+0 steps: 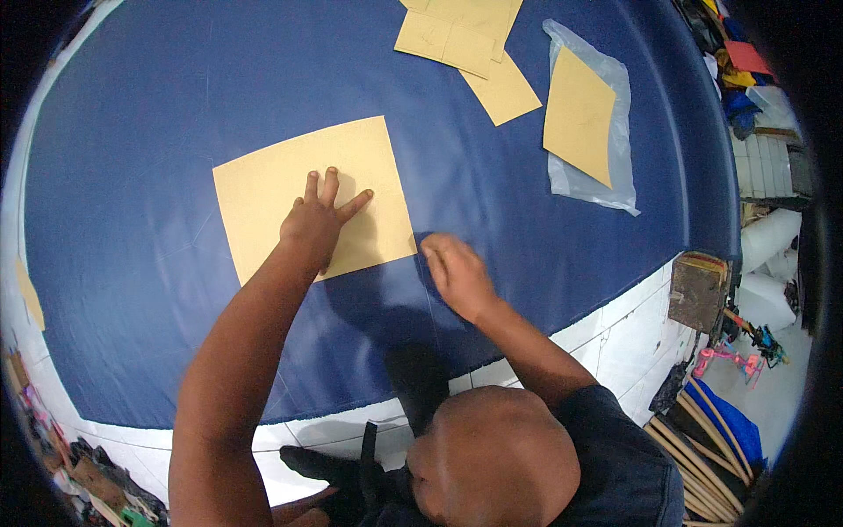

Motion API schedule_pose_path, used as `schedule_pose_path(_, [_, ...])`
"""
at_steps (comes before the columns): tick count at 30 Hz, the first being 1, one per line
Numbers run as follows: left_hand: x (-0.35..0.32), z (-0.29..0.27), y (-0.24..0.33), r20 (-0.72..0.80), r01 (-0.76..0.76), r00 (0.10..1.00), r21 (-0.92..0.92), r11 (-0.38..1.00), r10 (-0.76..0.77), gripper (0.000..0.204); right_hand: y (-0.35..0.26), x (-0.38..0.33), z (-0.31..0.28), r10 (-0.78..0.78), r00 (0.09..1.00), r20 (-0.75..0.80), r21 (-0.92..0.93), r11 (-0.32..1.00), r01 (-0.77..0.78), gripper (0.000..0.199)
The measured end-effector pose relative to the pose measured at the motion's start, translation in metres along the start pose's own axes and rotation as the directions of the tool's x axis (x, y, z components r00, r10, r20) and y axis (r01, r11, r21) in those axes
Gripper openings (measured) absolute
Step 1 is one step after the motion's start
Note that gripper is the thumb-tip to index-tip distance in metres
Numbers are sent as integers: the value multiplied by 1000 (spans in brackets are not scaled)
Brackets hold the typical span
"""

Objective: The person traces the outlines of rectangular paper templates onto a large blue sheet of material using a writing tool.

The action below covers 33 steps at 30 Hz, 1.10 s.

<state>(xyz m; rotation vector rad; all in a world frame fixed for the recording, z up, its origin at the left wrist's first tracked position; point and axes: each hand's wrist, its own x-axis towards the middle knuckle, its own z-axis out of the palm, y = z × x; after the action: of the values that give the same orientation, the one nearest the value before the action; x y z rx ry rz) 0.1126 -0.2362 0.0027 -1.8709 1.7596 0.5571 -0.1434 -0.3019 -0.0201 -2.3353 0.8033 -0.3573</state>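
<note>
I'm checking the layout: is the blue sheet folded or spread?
Mostly spread: the blue sheet covers white tiles, yellow pieces lying on it. Right edge rolled? Cannot tell.

Free gap between card [263, 189] and plastic [587, 190]

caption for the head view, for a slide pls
Left hand spread over a tan sheet, right hand beside its corner, on blue material.

Card [272, 180]: lower-left part covered by left hand [318, 224] and forearm [250, 334]. Right hand [458, 274]: whether anything is held by the curled fingers cannot be told. Card pile [446, 35]: cut off by upper edge. Blue sheet [132, 220]: far border cut off. Upper-right clutter [746, 57]: too small to be identified.
</note>
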Motion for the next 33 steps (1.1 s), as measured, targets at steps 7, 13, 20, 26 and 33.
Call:
schedule_pose_path(7, [3,-9,9,-8,70,997,-233,970,-74,102,14,26,-8,201,978,-59,280,944,-177,17])
schedule_pose_path(13, [5,4,32,-135,167,971,-217,962,-199,97,10,16,-7,54,993,102,139,988,-68,14])
schedule_pose_path(20, [4,-4,34,-101,174,973,-258,950,-206,102,15,11,-6,-17,992,124,95,995,6,13])
schedule_pose_path(26, [4,0,33,-113,173,972,-257,951,-208,102,18,14,-1,-71,988,138,26,997,68,14])
schedule_pose_path(33, [5,11,31,-216,139,956,-266,954,-200,102,25,81,18,-151,988,24,-111,982,153,19])
